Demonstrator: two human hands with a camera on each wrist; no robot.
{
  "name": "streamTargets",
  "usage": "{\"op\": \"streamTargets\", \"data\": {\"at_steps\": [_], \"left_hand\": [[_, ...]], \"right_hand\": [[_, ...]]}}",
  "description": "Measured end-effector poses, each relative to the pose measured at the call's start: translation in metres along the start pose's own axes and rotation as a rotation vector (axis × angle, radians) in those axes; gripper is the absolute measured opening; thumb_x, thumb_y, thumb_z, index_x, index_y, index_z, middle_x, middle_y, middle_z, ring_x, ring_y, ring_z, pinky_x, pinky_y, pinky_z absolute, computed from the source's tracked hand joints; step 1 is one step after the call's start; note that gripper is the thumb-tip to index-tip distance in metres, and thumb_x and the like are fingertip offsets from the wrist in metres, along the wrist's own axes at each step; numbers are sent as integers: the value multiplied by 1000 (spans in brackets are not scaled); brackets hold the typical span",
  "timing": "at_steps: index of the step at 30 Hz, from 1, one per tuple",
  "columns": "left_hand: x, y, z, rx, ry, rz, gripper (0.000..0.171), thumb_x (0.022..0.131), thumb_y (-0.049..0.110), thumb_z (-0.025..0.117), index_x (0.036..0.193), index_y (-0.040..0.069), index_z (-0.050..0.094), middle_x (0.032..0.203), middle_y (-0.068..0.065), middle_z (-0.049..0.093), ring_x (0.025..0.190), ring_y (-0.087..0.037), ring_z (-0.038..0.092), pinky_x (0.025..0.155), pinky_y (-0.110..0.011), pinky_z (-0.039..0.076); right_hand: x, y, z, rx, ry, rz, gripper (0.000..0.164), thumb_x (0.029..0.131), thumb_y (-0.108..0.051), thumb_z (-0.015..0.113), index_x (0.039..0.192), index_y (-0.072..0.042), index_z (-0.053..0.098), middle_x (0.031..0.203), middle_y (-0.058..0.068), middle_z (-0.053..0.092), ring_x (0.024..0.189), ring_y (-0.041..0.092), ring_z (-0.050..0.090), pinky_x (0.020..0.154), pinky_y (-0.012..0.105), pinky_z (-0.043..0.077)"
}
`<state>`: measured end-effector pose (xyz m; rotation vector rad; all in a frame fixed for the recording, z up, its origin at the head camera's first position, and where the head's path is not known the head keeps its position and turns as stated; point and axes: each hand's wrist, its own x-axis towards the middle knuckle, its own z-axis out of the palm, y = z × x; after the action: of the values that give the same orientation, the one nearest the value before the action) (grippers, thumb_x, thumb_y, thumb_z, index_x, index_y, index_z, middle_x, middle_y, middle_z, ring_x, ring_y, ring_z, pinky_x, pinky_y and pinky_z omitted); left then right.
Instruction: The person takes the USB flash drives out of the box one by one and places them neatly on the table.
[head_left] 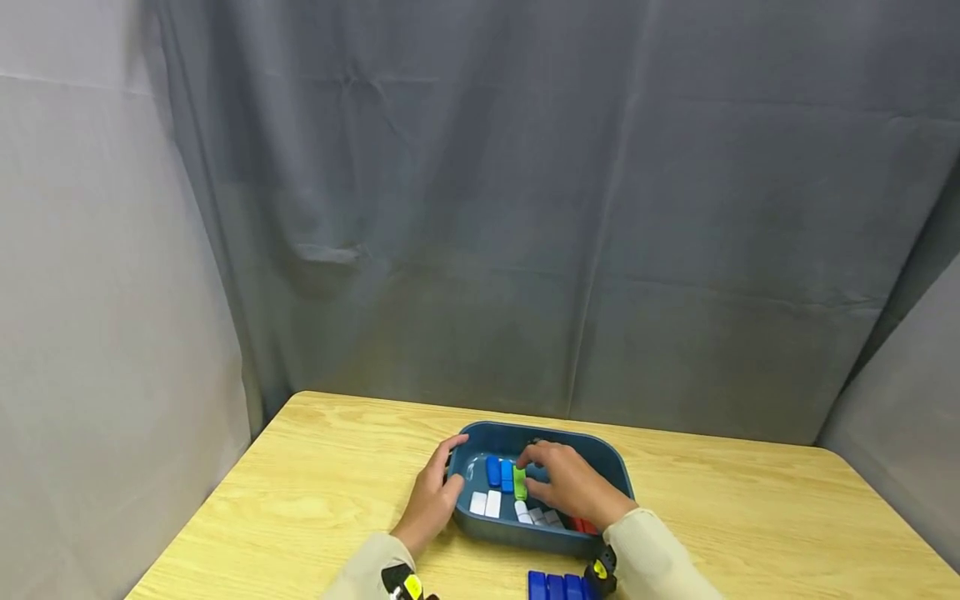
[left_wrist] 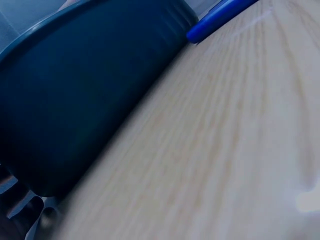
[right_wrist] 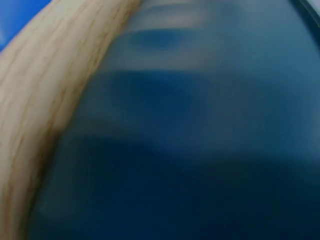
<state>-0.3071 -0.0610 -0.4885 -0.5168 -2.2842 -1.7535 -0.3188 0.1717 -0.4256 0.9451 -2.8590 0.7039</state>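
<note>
A dark blue-green plastic tub [head_left: 525, 542] stands on the table. My left hand [head_left: 431, 500] rests against its left side, index finger and thumb spread along the rim; dark fingers [left_wrist: 27, 215] show beside the tub's corner in the left wrist view. My right hand [head_left: 570, 483] reaches into the tub, index fingertip and thumb pinching a green block [head_left: 520, 485]. Just left of it lie blue blocks [head_left: 492, 472], side by side. White blocks [head_left: 492, 503] lie nearer me, with more white pieces [head_left: 536, 516] and red ones [head_left: 583, 525] partly under the right hand.
Several dark blue blocks [head_left: 555, 586] lie in a row on the wooden table [head_left: 300, 500], in front of the tub near the right wrist. A grey curtain [head_left: 480, 250] hangs behind the table, with pale cloth [head_left: 97, 333] at the left. A blurred tub wall fills most of the right wrist view.
</note>
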Motion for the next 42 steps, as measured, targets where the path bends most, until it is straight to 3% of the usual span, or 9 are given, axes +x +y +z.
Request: {"op": "streamTargets", "data": {"at_steps": [7,12,19,28,42], "left_hand": [[-4,5,3,16,5,-3,57,87,-1,47,141,16,43,148,-7,40,136,-31,36,107,-58,28],[-4,5,4,39,10,-2,57,87,-1,45,141,16,43,148,-5,41,136,-29,36,108,-56,28],[-13,50,-3,11,-22,-29,54,88,-5,44,142,3,40,149,-20,37,138,-37,32,109,-58,25],[-15,53,-2,10,-17,-46,53,89,-4,44,141,2,41,148,-21,37,138,-39,31,110,-59,23],[-15,53,-2,14,-22,-56,55,89,-3,43,143,4,39,150,-19,36,139,-37,31,110,-58,23]], "right_hand": [[-9,-4,1,-51,-97,-16,19,89,-12,64,106,-14,72,119,7,64,108,26,57,93,50,46],[-12,-5,2,-108,-103,-2,22,88,-13,65,108,-14,73,122,9,63,109,28,57,92,51,46],[-13,-6,3,-110,-53,152,21,83,-14,73,104,-15,72,125,11,61,114,34,54,94,57,43],[-13,-4,6,-149,-3,181,24,79,-14,77,102,-13,71,114,10,63,106,32,58,91,56,46],[-14,-3,6,-123,-16,240,23,77,-14,79,99,-14,69,113,12,64,104,32,58,90,55,47]]}}
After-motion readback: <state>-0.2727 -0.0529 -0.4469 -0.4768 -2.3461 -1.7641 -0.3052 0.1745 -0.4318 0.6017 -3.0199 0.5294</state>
